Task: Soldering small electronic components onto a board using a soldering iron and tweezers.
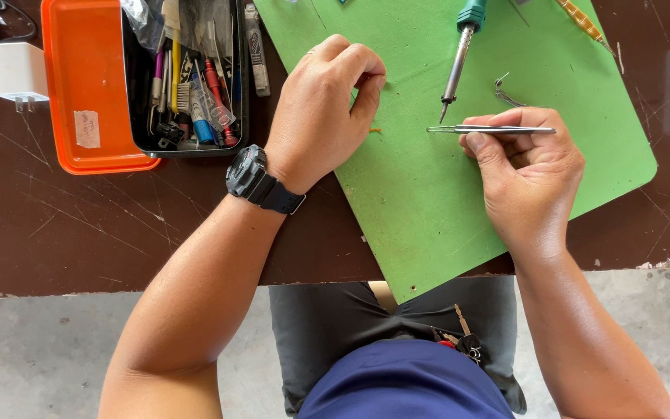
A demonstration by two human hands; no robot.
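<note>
Seen from the head camera, the right hand has its fingers clamped on a pair of metal tweezers, held level over the green mat with the tips pointing left. The left hand rests on the mat's edge, fingers curled together, though whether they hold anything cannot be told. A soldering iron lies on the mat just above the tweezers. A black box of tools sits beside an orange lid on the dark desk.
</note>
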